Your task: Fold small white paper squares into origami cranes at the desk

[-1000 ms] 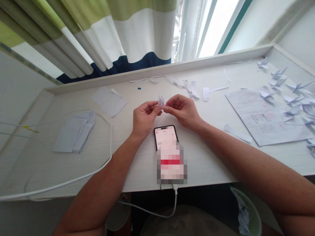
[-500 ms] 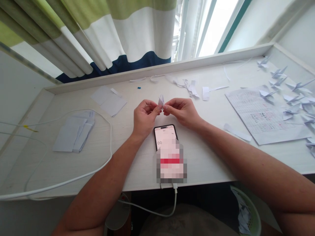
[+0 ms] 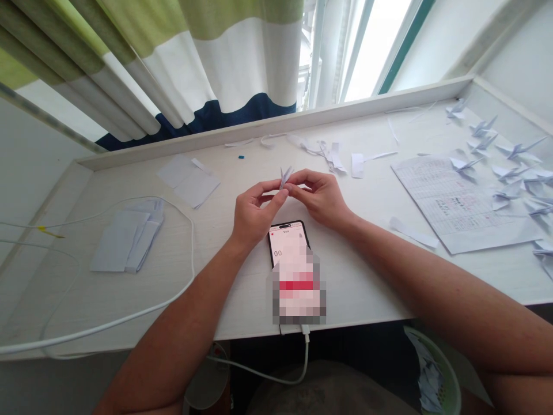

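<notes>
Since it is only thin paper, we judge the small white piece of folded paper with pointed flaps [image 3: 286, 175] to be nearly weightless, crisp along its creases yet easily crushed or torn at the slender tips. We would take hold low, where the layers gather thickest, with a light fingertip pinch, and leave the points free; dry paper should slip little. It sits between our fingertips, just above the desk's middle, at twelve o'clock from the black-edged phone with a pale screen [image 3: 290, 243].

Our right hand [image 3: 320, 196] pinches its lower end between thumb and forefinger. Our left hand [image 3: 254, 214] meets it from nine o'clock with forefinger and thumb close to that same end, though we cannot tell whether they grip or merely steady it. At two to three o'clock stand many white folded-paper birds [image 3: 518, 151], well apart from our hands.

Against the frame half a second ago, the flaps have spread: one narrow point rises upright and another now leans towards one o'clock, where they stood closer together. Our left thumb lies lower, its fingers straighter. Phone and birds stay put, apart from a slight shift of our view.
</notes>
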Available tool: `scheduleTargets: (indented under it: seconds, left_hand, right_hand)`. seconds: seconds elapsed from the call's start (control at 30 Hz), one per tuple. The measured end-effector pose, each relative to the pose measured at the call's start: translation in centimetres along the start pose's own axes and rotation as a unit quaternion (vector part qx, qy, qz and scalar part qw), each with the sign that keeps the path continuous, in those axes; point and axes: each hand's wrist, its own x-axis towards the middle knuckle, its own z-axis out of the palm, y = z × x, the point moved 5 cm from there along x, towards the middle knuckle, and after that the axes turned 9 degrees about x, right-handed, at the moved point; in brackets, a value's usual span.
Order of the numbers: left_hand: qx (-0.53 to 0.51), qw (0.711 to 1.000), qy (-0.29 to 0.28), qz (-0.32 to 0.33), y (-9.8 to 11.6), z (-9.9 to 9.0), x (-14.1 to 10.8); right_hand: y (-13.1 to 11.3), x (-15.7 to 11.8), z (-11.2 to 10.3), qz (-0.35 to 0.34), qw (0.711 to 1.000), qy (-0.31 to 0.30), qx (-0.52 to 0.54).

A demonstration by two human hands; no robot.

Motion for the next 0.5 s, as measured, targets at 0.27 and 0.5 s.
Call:
scheduleTargets:
  seconds: [0.27, 0.5]
  left_hand:
    - [0.030, 1.000, 0.007, -0.002, -0.1, -0.1, 0.2]
    - [0.149, 0.984, 0.026, 0.096, 1.9, -0.3, -0.1]
  right_hand:
    - [0.3, 0.0, 0.0, 0.022, 0.999, 0.001, 0.037]
    - [0.1, 0.0, 0.2, 0.034, 0.997, 0.003, 0.066]
